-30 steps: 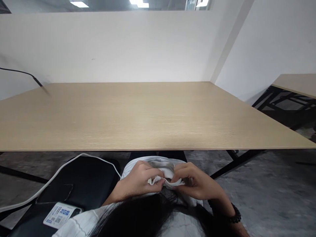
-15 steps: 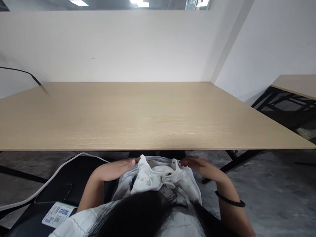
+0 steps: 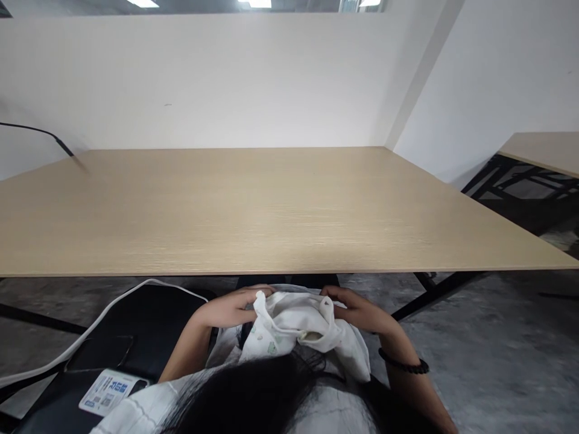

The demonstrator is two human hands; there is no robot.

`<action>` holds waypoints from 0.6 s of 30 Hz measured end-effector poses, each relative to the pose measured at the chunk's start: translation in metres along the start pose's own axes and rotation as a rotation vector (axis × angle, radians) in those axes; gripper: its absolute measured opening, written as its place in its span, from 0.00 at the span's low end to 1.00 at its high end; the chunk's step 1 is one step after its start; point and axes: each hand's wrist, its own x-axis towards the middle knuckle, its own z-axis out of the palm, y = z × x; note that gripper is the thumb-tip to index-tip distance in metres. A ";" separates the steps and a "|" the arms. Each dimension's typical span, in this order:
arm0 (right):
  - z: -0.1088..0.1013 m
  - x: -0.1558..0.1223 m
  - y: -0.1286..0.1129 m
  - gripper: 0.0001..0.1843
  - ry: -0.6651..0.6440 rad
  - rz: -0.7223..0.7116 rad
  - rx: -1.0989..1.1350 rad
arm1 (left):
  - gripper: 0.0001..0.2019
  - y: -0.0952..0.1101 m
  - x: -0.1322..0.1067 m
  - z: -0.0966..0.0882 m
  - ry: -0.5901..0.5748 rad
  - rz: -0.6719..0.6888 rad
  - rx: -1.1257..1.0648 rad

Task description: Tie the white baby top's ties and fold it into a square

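A small white garment (image 3: 298, 328) with a pale green print lies bunched in my lap, just below the near edge of the light wooden table (image 3: 253, 211). My left hand (image 3: 230, 307) grips its left side with the fingers curled over the cloth. On the other side, my right hand (image 3: 357, 308) holds the garment's right edge, fingers bent round the fabric. A dark bead bracelet (image 3: 404, 363) sits on my right wrist. My dark hair covers the lower part of the garment.
A black chair or bag (image 3: 149, 331) with a white cable (image 3: 90, 337) and a printed label (image 3: 106, 392) sits at my left. A black cable (image 3: 40, 135) comes in at the table's far left. A second table (image 3: 543, 150) stands at the right. White walls enclose the back.
From a tight pinch together on the bunched cloth, my hands moved apart to its two sides; the garment has spread open and come up slightly toward the table edge.
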 end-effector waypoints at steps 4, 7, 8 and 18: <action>-0.012 -0.011 -0.012 0.17 0.050 0.030 0.052 | 0.17 0.006 -0.004 -0.006 -0.061 -0.025 -0.180; -0.021 -0.017 -0.026 0.19 0.173 -0.020 0.037 | 0.18 0.017 -0.006 -0.015 0.098 -0.024 -0.157; -0.024 -0.018 -0.032 0.19 0.220 -0.054 0.009 | 0.18 0.022 -0.006 -0.018 0.151 -0.017 -0.126; -0.050 -0.049 -0.120 0.04 0.723 -0.400 -0.490 | 0.12 0.111 0.007 -0.063 0.746 0.309 0.325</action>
